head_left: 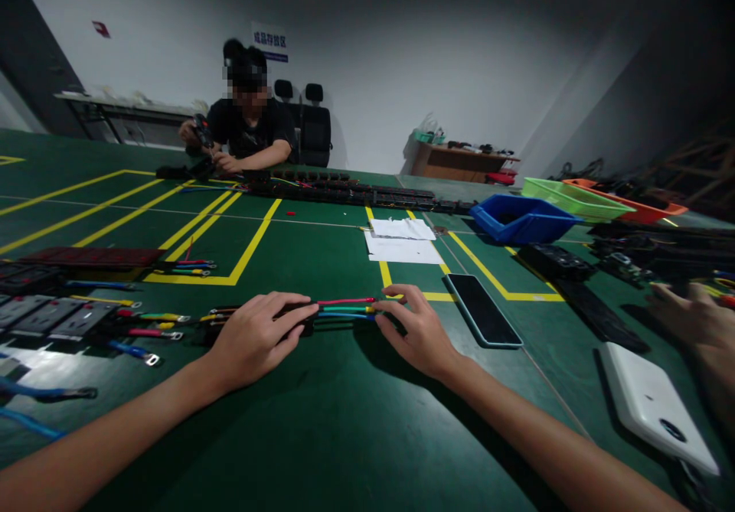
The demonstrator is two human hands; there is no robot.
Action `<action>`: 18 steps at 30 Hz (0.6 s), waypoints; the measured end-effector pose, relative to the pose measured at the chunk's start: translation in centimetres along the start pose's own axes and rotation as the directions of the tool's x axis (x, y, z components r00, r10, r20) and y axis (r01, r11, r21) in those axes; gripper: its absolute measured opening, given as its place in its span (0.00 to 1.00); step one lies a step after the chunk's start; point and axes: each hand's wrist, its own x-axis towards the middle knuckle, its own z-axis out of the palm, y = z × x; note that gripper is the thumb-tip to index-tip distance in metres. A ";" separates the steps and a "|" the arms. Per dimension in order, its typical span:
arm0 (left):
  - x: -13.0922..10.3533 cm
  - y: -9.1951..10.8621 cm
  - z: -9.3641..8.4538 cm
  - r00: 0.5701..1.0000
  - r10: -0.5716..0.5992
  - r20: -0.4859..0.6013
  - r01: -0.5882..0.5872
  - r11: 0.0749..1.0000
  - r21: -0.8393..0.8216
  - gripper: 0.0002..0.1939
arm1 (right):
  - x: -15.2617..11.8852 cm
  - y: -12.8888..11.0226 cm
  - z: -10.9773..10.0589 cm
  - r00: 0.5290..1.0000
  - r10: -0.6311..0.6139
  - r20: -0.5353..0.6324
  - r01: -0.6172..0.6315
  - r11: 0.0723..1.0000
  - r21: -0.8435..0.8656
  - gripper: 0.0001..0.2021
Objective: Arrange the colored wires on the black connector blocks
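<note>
My left hand (258,336) is closed around a dark block (307,319) lying on the green table. Red, green and blue wires (344,309) run out of the block's right side. My right hand (412,328) is at the free ends of these wires, its fingers curved and apart, with the fingertips by the wire tips. Whether it pinches one of them is too small to tell. More wires come out of the block on the left, next to socket strips (72,319) with lugged wires.
A phone (485,311) lies right of my right hand, with papers (402,240) behind. Farther right are a white device (654,405), a black strip (597,313), a blue bin (522,219) and another person's hands (689,317). Across the table, a person (249,125) holds a tool.
</note>
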 end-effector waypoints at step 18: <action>0.0 -0.1 0.2 1.000 -0.007 -0.002 0.007 1.000 0.002 0.20 | 0.0 0.0 0.0 0.999 -0.033 -0.013 0.033 0.999 0.002 0.07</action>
